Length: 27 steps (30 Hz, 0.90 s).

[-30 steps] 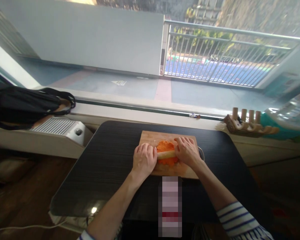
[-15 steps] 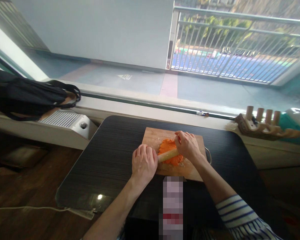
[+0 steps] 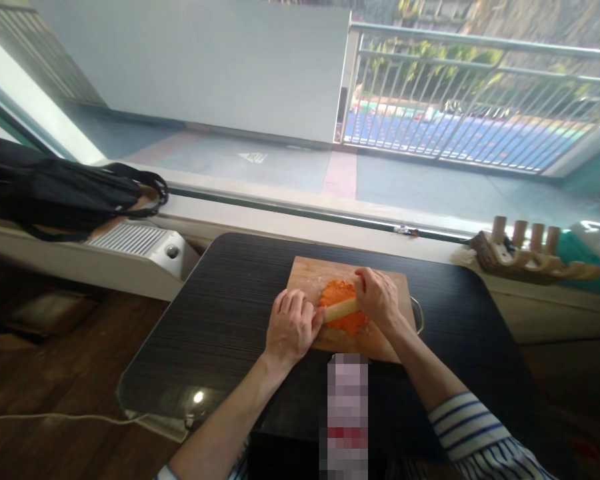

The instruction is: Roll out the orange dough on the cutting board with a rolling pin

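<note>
A wooden rolling pin lies across a flattened orange sheet of dough. My left hand is closed round the pin's left end, its thumb reaching along the wood. Round the right end, my right hand is closed too, and it hides that end. Beneath the dough is a wooden cutting board with a metal handle on its right side. Whitish flecks show on the board beside the dough's lower edge.
The board rests on a dark table with rounded corners. A white sill runs behind it, with a rack of wooden pegs at right. To the left are a black bag and a white radiator. A cable crosses the floor.
My left hand's grip has shifted slightly, with the thumb now stretched along the rolling pin. Both hands stay on the pin over the dough. The whole view has moved a little.
</note>
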### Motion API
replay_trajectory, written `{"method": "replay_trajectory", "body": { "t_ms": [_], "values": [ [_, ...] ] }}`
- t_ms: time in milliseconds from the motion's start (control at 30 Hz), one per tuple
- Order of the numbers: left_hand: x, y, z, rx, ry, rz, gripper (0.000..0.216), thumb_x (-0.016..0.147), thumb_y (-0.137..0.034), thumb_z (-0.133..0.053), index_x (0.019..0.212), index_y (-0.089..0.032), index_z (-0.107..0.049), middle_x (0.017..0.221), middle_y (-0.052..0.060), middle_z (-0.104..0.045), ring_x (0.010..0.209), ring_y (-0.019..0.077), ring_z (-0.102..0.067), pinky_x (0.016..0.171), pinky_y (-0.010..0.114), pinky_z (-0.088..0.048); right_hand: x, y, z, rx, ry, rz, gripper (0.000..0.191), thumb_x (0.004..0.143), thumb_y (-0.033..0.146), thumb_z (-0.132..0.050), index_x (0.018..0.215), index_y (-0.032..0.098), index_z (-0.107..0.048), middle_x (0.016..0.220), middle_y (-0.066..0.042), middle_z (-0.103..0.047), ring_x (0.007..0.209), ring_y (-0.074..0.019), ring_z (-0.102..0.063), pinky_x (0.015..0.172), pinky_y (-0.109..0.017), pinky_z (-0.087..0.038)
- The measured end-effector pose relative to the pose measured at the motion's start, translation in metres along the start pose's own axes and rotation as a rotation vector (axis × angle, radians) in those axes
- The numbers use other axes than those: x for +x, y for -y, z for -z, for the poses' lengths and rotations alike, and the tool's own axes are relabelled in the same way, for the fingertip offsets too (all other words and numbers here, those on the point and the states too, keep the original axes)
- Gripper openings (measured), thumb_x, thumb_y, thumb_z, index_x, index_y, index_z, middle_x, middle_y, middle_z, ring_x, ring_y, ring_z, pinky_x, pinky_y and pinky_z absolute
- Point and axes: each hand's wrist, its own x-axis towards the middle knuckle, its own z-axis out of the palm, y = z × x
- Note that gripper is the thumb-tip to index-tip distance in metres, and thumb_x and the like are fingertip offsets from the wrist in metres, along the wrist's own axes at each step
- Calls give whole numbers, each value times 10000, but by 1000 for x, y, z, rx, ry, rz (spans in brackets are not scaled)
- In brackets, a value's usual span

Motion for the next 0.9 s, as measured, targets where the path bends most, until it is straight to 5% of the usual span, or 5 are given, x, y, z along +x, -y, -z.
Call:
{"method": "replay_trajectory", "body": {
  "t_ms": [133, 333, 633, 900],
  "values": [
    [-6, 1, 8, 44, 30, 49, 332, 933, -361, -423, 743, -173, -620, 827, 91, -627, 838, 231, -581, 813, 394, -450, -4, 8, 11, 0, 6, -30, 279, 905, 250, -378, 948, 199, -649, 757, -31, -710, 702, -169, -630, 652, -263, -351],
    [-14, 3, 17, 84, 50, 115, 327, 942, -310, -395, 742, -165, -608, 828, 105, -626, 848, 245, -573, 823, 414, -441, -1, 27, 12, -83, 105, 14, 267, 904, 264, -396, 988, 214, -645, 723, -24, -710, 664, -177, -635, 631, -273, -332],
    [-11, 2, 4, 23, 15, 218, 278, 934, -351, -400, 946, -152, -594, 1140, 172, -634, 1134, 304, -551, 947, 476, -406, 0, 30, 0, -18, 84, 92, 251, 905, 218, -408, 1025, 210, -628, 983, -59, -705, 954, -194, -593, 844, -318, -323],
    [-7, 11, -4, -5, 61, 233, 391, 925, -339, -403, 1203, -104, -546, 1320, 211, -546, 1289, 325, -453, 1050, 510, -329, 5, 34, 1, -61, 73, 77, 248, 875, 231, -450, 1074, 209, -598, 1098, -78, -642, 998, -224, -528, 935, -374, -279]
  ]
}}
